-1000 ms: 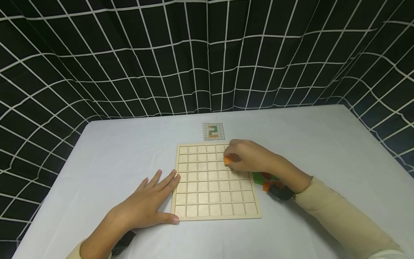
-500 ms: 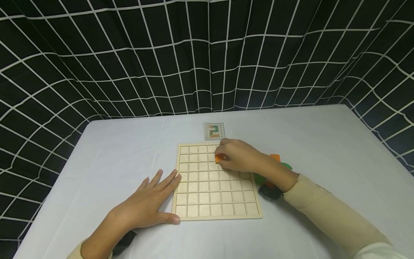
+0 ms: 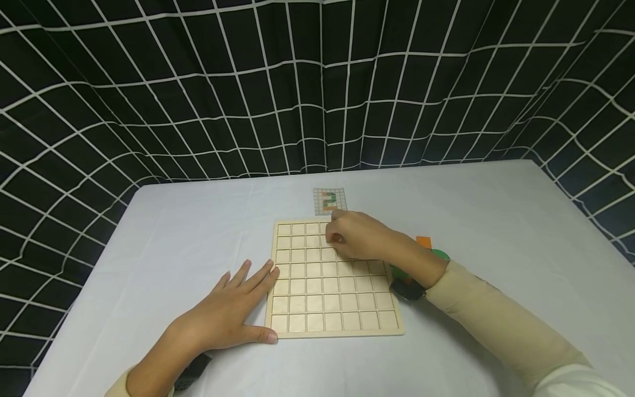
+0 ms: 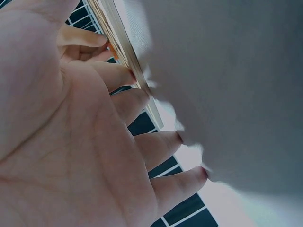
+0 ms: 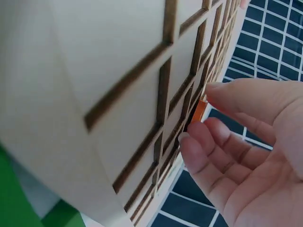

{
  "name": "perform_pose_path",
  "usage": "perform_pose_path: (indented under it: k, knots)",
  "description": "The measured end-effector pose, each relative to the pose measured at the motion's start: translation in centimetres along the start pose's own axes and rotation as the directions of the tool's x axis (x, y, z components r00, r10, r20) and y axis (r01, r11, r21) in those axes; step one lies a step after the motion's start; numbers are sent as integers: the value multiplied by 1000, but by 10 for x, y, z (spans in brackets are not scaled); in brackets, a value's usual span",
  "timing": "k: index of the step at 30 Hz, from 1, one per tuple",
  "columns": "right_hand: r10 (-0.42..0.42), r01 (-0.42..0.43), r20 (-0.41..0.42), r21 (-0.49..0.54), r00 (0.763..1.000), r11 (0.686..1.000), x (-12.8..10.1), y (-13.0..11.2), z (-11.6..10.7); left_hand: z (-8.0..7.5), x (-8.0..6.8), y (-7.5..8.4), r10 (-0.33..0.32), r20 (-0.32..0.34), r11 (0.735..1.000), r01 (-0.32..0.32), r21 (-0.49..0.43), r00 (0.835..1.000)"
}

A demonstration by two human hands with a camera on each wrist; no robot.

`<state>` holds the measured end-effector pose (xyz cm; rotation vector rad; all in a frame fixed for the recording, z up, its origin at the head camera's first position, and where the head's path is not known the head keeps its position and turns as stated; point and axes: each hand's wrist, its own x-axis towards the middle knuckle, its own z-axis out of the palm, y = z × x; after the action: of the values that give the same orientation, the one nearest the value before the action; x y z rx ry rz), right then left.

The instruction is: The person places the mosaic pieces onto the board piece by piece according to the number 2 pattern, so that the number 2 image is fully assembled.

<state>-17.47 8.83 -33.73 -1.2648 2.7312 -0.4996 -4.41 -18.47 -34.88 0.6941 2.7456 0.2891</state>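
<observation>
My right hand (image 3: 362,236) is over the upper part of the wooden grid board (image 3: 312,303), thumb and fingers curled together. In the right wrist view they pinch a small orange tile (image 5: 199,111) right at the board's surface. The head view hides this tile behind the fingers, though a bit of the orange tile (image 4: 113,51) shows in the left wrist view. My left hand (image 3: 225,311) lies with fingers spread at the board's left edge, fingertips and thumb touching the rim.
Just beyond the board lies a small pattern card (image 3: 329,201) with orange and green squares. Right of the board, partly under my right forearm, are an orange piece (image 3: 424,242) and green pieces (image 3: 440,255). A dark grid curtain (image 3: 317,88) hangs behind the table.
My right hand has moved left across the upper board with the orange tile, which was visible earlier and is now covered by the fingers in the head view. The left hand stays put.
</observation>
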Motion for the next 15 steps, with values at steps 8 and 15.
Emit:
perform_pose_path:
  k: [8,15]
  knots:
    - [66,-66,-2,1,998,998,5,4,-1,0,1,1,-6,3,1000,6,-2,1000]
    - [73,-70,55,-49,996,996,11,-1,-4,0,1,1,-6,10,1000,6,-1,1000]
